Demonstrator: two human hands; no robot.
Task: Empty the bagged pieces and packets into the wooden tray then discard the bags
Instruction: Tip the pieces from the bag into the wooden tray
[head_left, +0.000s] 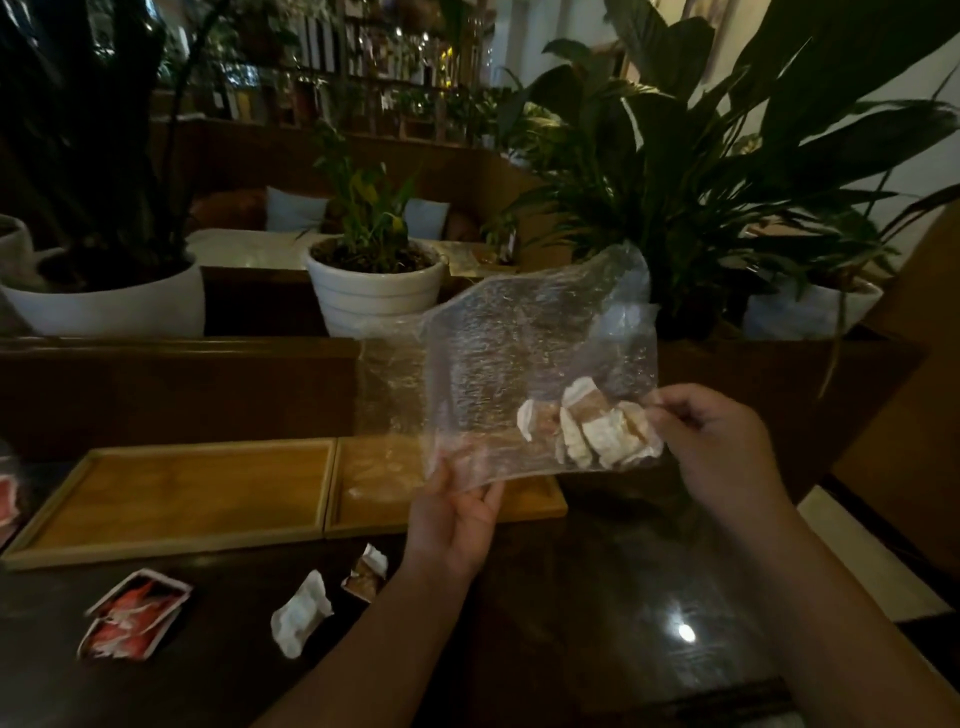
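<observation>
Gleaming under one lamp's reflection, a dark glossy table (597, 597) fills a dim room lined with potted plants (374, 260) on a wooden ledge. On it lies a shallow two-part wooden tray (171, 499), with red packets (132, 616) and two white wrapped pieces (301, 613) loose in front. Above the tray's right end, a crinkled clear bag (519, 374) is held up: the left hand (457, 514) pinches its lower edge, the right hand (717, 441) pinches its corner, where more wrapped pieces (592, 428) are bunched.
</observation>
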